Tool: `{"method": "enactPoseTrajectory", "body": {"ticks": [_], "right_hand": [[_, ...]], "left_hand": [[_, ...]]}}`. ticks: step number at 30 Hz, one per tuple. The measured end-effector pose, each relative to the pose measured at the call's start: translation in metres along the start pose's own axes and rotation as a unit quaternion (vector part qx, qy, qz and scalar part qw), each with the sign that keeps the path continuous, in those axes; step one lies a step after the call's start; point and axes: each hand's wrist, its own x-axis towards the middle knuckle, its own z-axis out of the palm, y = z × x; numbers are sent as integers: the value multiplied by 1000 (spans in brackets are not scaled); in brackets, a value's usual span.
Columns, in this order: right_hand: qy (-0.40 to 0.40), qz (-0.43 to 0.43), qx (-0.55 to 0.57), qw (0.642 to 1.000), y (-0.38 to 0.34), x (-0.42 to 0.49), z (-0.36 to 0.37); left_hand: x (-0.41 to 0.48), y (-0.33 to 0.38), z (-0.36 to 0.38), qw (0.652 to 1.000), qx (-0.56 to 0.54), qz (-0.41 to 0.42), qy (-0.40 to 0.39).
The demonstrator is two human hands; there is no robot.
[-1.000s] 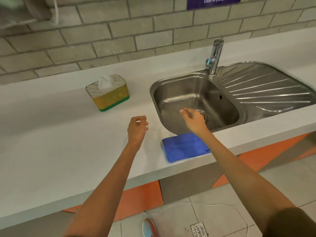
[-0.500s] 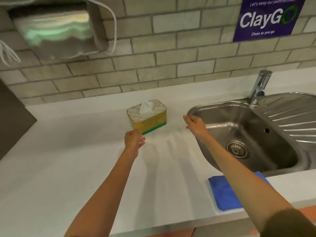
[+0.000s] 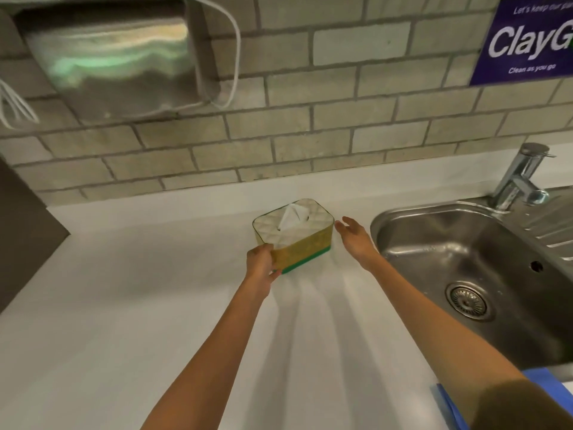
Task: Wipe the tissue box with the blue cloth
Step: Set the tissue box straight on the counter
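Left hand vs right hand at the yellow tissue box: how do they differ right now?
The left hand is curled against the near-left corner of the yellow, green-based tissue box, touching it; the right hand is open beside its right end, contact unclear. Both are bare, and neither holds the blue cloth.

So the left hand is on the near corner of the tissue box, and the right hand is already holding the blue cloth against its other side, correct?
Not quite. The head view shows the left hand on the near corner of the tissue box, but the right hand is open and empty beside the box's other side. The blue cloth lies on the counter by the sink, under the right forearm.
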Motion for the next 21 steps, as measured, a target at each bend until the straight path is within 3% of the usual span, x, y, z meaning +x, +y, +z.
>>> {"method": "enactPoseTrajectory", "body": {"ticks": [6, 11, 21], "right_hand": [[16, 5, 12, 1000, 0, 31, 14], [45, -47, 20, 998, 3, 49, 25], [21, -43, 47, 998, -12, 82, 41]], "left_hand": [[28, 10, 0, 1000, -8, -15, 17], [48, 25, 0, 999, 1, 0, 39], [89, 50, 6, 999, -18, 21, 47]]}}
